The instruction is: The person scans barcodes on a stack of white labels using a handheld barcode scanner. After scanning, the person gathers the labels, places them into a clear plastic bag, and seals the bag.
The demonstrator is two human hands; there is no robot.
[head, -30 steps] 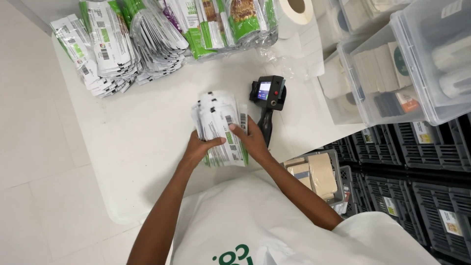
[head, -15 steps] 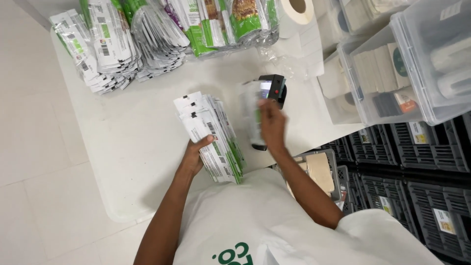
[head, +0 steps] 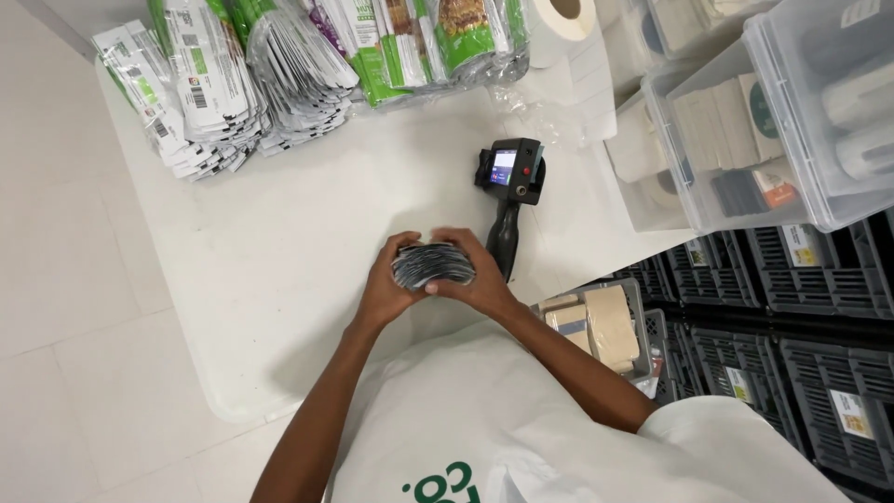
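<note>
Pouches first: at the far left of the white table we are seeing fanned piles of flat white-and-green packaging pouches, lying overlapped near the back edge, and beside them a row of green printed pouches leaning against one another. Both lots are sitting well apart from the hands, which is leaving a bare working patch in the middle.

Moving right, we are gripping a stack of flat pouches on edge between both hands, just above the table near its front edge. Our left hand is curling closed around the stack's left side; our right hand is closing over the right side and top, fingers wrapped on the edges. We judge that the two-sided squeeze is squaring the edges, since only the grey edges of the stack are facing the camera.

Just beside the right hand, a black handheld printer with a small lit screen is lying on the table, handle pointing toward us, within easy reach. Behind it a roll of white paper is standing. Further right, clear plastic bins are holding card and label stock, and dark crates are sitting below the table's edge.
</note>
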